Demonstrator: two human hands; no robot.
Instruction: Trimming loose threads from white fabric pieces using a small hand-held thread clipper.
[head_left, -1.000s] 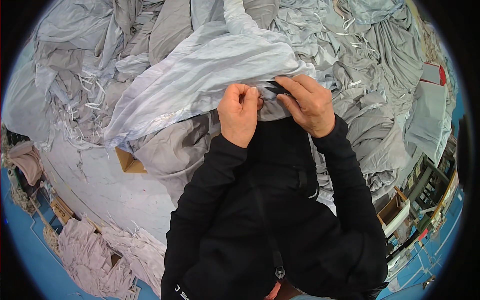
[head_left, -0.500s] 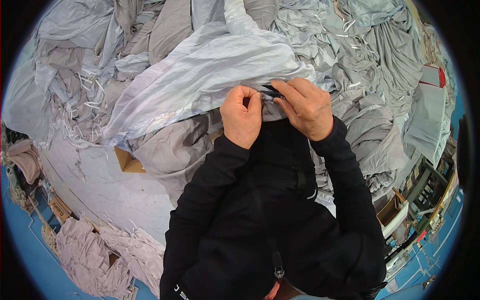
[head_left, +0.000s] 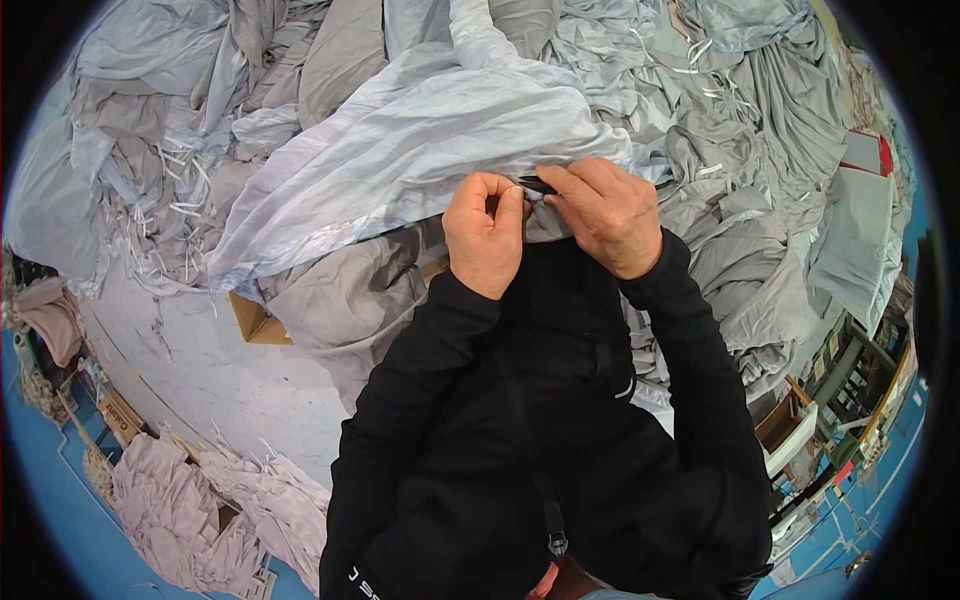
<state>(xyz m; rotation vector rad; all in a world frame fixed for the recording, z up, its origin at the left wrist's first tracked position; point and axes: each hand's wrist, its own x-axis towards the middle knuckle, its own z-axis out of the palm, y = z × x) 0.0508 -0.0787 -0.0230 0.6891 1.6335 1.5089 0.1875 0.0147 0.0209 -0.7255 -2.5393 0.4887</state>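
My left hand [head_left: 482, 235] is closed in a pinch on the edge of a pale blue-grey fabric piece [head_left: 400, 155]. Small black thread snips [head_left: 537, 185] sit in my right hand [head_left: 612, 215], blades together and pointing at the left fingertips. The tips meet the cloth close beside the pinch; any thread there is too small to make out. The pale cloth spreads away from me, over a darker grey fabric [head_left: 345, 290] that hangs toward my lap.
Heaped grey fabrics with white ties [head_left: 185, 190] cover the far side. An open cardboard box [head_left: 258, 322] shows under the cloth on the white table [head_left: 200, 345]. Pinkish fabric [head_left: 180, 510] lies lower left. At right are a wooden drawer [head_left: 785, 425] and a grey packet [head_left: 850, 235].
The snips' blades, apart half a second ago, have come together at the cloth edge. My left hand has hardly moved and still pinches the fabric.
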